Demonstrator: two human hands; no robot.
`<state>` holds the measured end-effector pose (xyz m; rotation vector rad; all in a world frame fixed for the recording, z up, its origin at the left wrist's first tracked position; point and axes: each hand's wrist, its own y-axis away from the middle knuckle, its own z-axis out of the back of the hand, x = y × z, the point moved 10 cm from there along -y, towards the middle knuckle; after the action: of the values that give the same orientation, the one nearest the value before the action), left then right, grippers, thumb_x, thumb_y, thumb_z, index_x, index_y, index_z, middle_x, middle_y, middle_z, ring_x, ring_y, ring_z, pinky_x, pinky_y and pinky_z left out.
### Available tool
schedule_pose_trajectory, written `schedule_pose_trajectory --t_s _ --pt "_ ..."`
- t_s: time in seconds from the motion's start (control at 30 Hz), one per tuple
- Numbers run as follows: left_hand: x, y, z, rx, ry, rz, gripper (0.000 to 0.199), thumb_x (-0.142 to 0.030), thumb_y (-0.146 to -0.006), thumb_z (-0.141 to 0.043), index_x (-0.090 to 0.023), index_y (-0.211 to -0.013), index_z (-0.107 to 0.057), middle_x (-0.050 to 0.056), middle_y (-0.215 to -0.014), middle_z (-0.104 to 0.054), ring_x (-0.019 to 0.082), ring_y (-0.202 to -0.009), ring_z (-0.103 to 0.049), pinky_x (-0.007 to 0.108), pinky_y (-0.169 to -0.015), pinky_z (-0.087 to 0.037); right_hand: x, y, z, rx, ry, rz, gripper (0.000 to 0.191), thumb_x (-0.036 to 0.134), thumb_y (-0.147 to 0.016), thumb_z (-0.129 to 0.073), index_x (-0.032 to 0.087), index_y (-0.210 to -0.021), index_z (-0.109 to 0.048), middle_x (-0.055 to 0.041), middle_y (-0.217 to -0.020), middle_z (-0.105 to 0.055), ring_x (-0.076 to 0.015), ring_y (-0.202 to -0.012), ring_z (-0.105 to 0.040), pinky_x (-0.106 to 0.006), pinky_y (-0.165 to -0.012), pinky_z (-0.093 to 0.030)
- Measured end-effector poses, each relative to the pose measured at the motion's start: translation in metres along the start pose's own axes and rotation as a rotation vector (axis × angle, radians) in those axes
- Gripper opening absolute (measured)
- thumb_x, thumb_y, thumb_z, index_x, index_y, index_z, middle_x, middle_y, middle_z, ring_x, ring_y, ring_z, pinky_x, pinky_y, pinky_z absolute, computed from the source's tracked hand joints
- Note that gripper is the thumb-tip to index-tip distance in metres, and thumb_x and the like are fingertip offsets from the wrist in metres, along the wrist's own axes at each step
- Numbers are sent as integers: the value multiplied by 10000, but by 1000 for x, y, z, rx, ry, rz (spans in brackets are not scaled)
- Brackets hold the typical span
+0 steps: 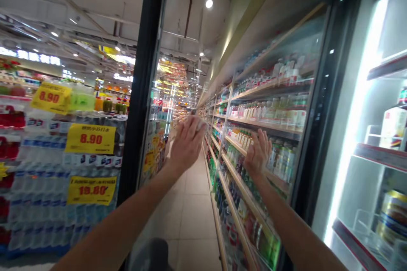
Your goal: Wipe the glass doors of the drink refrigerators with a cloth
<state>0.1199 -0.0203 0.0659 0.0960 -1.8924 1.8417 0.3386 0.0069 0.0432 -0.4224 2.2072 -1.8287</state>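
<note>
A glass door (pixel 187 216) with a black frame stands swung out in front of me. My left hand (pixel 187 144) is up at the middle of the pane, fingers laid over a small white cloth (pixel 201 124) against the glass. Only the cloth's edge shows past the fingers, and its exact kind is unclear. To the right, my right hand (pixel 257 154) is raised near the same pane, fingers stretched upward and slightly bent, holding nothing visible. Blur hides whether its fingertips touch the glass.
On the right is a lit cooler with shelves (pixel 378 152) of bottles and cans. Packs of bottled water (pixel 41 182) with yellow price signs (pixel 90 139) are stacked at left. Drink shelves (pixel 267 123) and a tiled aisle (pixel 197 203) appear in or through the glass.
</note>
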Motion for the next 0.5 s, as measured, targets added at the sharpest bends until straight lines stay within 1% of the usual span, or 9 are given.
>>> schedule_pose_trajectory --t_s 0.07,0.13,0.17,0.27,0.3,0.33,0.37,0.47,0.5 --pt "-41 34 -5 80 58 -293 473 -190 -897 -399 -200 -1370 -395 65 -1471 -372 189 -1419 -173 370 -1143 -213 0 -1 0 3 5 -12 438 254 -895 -317 187 -1272 -530 -124 -1355 -511 -241 -1336 -383 -494 -1086 -264" --pt "-54 54 -9 142 84 -425 484 -217 -896 -413 -238 -1379 -385 27 -1466 -384 162 -1408 -213 347 -1162 -162 0 -1 0 0 12 -24 433 257 -893 -318 190 -1255 -545 -122 -1340 -526 -239 -1324 -400 -487 -1082 -270" --pt "-45 53 -9 144 72 -375 496 -228 -896 -420 -249 -1389 -369 27 -1466 -383 162 -1404 -225 358 -1167 -141 -1 -1 0 -4 14 -28 429 257 -893 -320 192 -1250 -549 -121 -1338 -528 -239 -1320 -406 -486 -1081 -271" --pt "25 38 10 14 -32 66 548 -219 -892 -434 -226 -1424 -301 94 -1488 -331 207 -1416 -192 435 -1157 -147 0 0 -1 -5 8 -19 423 254 -894 -336 197 -1261 -539 -121 -1355 -513 -244 -1329 -394 -494 -1084 -266" --pt "42 40 16 -21 -57 165 562 -211 -890 -437 -215 -1431 -283 115 -1500 -298 224 -1421 -167 453 -1148 -165 1 0 -2 -8 8 -15 423 253 -895 -341 196 -1266 -535 -124 -1361 -507 -246 -1333 -389 -498 -1087 -262" --pt "48 44 19 -27 -66 190 572 -201 -886 -441 -207 -1434 -275 124 -1509 -271 233 -1424 -147 457 -1141 -182 1 0 -2 -8 10 -14 423 251 -895 -343 195 -1269 -532 -126 -1364 -503 -246 -1335 -385 -500 -1089 -259" --pt "42 51 18 -5 -55 132 574 -190 -883 -441 -207 -1433 -277 119 -1515 -260 232 -1426 -136 444 -1139 -193 0 0 -2 -9 14 -14 423 250 -895 -343 196 -1270 -531 -126 -1363 -504 -247 -1336 -385 -502 -1090 -258" --pt "-12 84 6 147 54 -330 532 -190 -888 -406 -237 -1411 -324 45 -1505 -304 174 -1421 -155 350 -1154 -178 0 0 -3 -6 18 -15 425 253 -894 -336 198 -1266 -535 -123 -1357 -509 -247 -1335 -385 -503 -1086 -263" --pt "-21 93 5 172 78 -417 517 -194 -890 -398 -244 -1402 -340 27 -1495 -328 157 -1419 -165 333 -1158 -166 0 0 -3 -1 18 -16 426 255 -894 -334 199 -1266 -535 -121 -1358 -508 -247 -1335 -384 -503 -1085 -265"
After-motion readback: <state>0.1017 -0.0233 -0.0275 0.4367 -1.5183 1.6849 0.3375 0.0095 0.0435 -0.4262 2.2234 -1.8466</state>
